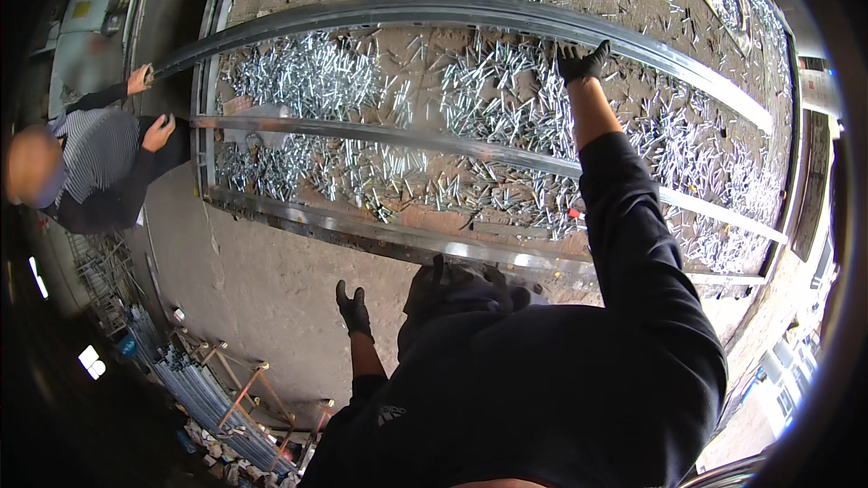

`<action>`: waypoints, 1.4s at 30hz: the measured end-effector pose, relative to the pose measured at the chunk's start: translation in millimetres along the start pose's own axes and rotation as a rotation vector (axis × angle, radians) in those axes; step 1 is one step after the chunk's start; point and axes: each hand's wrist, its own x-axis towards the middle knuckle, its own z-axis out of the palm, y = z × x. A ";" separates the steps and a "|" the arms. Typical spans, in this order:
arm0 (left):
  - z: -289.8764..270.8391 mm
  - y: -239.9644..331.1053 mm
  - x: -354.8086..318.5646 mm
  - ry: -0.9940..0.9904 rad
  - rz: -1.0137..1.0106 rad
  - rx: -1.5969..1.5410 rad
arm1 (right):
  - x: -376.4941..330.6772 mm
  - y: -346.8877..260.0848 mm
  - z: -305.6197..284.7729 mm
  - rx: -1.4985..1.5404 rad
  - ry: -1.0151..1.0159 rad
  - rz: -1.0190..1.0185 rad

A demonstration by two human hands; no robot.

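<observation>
Head view: the person leans over a long workbench (298, 221) whose top is strewn with a thick scatter of small shiny metal pieces (362, 81). Their right hand (580, 61), in a black glove, reaches far across the bench and is clenched on the near edge of a long grey metal profile (407, 11) that arcs across the far part of the bench top. The left hand (353, 309), also black-gloved, hangs below the bench's near edge over the concrete floor (253, 280), fingers loosely spread and holding nothing, well apart from any profile. A second long metal profile (434, 146) lies across the middle of the bench, nearer to the person, between the gripped one and the bench's front rail. At the left end of the bench stands a co-worker in a striped top (99, 149); one of their hands (139, 79) is closed on the far profile's left end, the other (159, 133) rests at the end of the middle profile. On the floor at lower left lies a rack of stacked metal bars (203, 393) on orange trestles.
</observation>
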 end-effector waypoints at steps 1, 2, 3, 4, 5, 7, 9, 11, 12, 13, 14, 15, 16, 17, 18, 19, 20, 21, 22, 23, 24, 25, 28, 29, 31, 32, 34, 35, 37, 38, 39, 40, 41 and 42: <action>1.2 -2.4 -0.5 -0.006 -0.097 0.024 | 8.9 -3.1 -1.2 -0.039 -0.034 -0.074; 2.9 -3.7 -0.9 -0.010 -0.108 0.036 | 18.3 -6.3 -2.1 -0.043 -0.022 -0.091; 4.4 -4.2 -1.4 -0.016 -0.015 0.031 | 26.8 -7.5 -5.0 -0.087 -0.032 -0.100; 6.1 -4.0 -2.3 -0.023 -0.006 0.038 | 34.9 -10.0 -7.0 -0.098 -0.072 -0.068; 7.5 -2.9 -3.1 -0.039 -0.084 0.061 | 42.9 -10.8 -10.1 -0.102 -0.009 -0.064; 10.1 -0.3 -5.1 -0.046 -0.025 0.068 | 58.4 -13.2 -14.3 -0.125 0.008 -0.080; 11.8 1.6 -7.3 -0.059 -0.125 0.043 | 72.8 -12.9 -17.4 -0.144 0.017 -0.038; 12.2 2.3 -7.7 -0.073 -0.075 0.082 | 85.2 -10.8 -17.6 -0.177 -0.064 0.023; 11.5 2.3 -6.5 -0.077 -0.094 0.080 | 90.2 -9.1 -16.5 -0.194 -0.045 0.017; 10.2 2.5 -4.9 -0.101 -0.194 0.089 | 93.4 -8.1 -15.0 -0.202 -0.158 0.027; 8.1 3.1 -1.7 -0.112 -0.183 0.125 | 94.9 -5.9 -14.2 -0.208 -0.213 0.012; 5.4 4.6 2.6 -0.084 -0.087 0.100 | 93.8 -5.3 -13.7 -0.227 -0.196 -0.052; 1.7 7.4 8.8 -0.072 -0.069 0.085 | 90.5 -3.0 -14.5 -0.173 -0.136 -0.070; -0.8 11.6 14.9 -0.066 -0.147 0.078 | 83.9 -2.9 -16.5 -0.135 -0.216 -0.099; -5.7 18.0 21.5 -0.054 -0.152 0.047 | 74.8 -2.7 -19.7 -0.123 -0.321 -0.085; -9.5 26.7 30.4 -0.033 -0.119 0.071 | 62.1 -3.2 -26.1 -0.134 -0.295 -0.124; -12.5 37.5 38.1 -0.022 -0.036 0.037 | 47.6 -7.0 -32.7 -0.130 -0.279 -0.092; -15.1 50.4 46.8 -0.013 -0.073 0.017 | 31.9 -12.5 -40.1 -0.098 -0.195 -0.103; -15.8 65.5 56.5 -0.015 -0.058 -0.006 | 15.9 -15.7 -48.8 -0.119 -0.182 -0.144; -13.9 81.9 66.1 -0.008 -0.025 -0.049 | -2.0 -23.8 -59.9 -0.170 -0.094 -0.201; -11.9 99.2 74.9 -0.012 0.045 -0.117 | -20.0 -35.0 -71.2 -0.122 -0.127 -0.221; -5.6 117.7 84.3 -0.006 0.027 -0.174 | -39.4 -49.3 -84.4 -0.129 -0.122 -0.240; 21.7 174.3 110.2 -0.078 0.137 -0.425 | -99.7 -99.1 -126.5 -0.145 -0.172 -0.354; 31.9 193.4 118.5 -0.107 0.186 -0.543 | -121.8 -115.6 -141.0 -0.147 -0.146 -0.384; 60.7 235.0 140.5 -0.094 0.131 -0.620 | -171.3 -152.0 -169.8 -0.151 -0.085 -0.444; 72.0 254.3 151.0 -0.143 0.062 -0.765 | -201.4 -165.3 -190.0 -0.219 -0.052 -0.526; 110.4 294.7 168.6 -0.191 -0.025 -1.018 | -254.9 -201.0 -220.1 -0.277 -0.078 -0.665; 122.6 312.8 175.0 -0.200 -0.062 -1.082 | -280.5 -210.9 -239.4 -0.252 -0.173 -0.693; 147.8 339.9 174.2 -0.106 -0.151 -1.149 | -322.3 -238.8 -276.5 -0.120 0.035 -0.737; 152.0 352.1 173.9 -0.215 -0.240 -1.260 | -343.9 -247.4 -300.4 -0.229 0.024 -0.783; 162.3 359.0 165.2 -0.216 -0.189 -1.287 | -358.1 -253.3 -323.1 -0.566 0.116 -0.989; 169.5 364.8 156.9 -0.306 -0.226 -1.272 | -372.1 -259.6 -346.6 -0.934 0.203 -1.215; 177.7 368.1 145.0 -0.246 -0.193 -1.165 | -386.6 -272.7 -367.1 -0.899 0.264 -1.199; 180.5 365.9 129.3 -0.301 -0.348 -1.142 | -396.1 -284.8 -385.9 -0.678 0.180 -1.107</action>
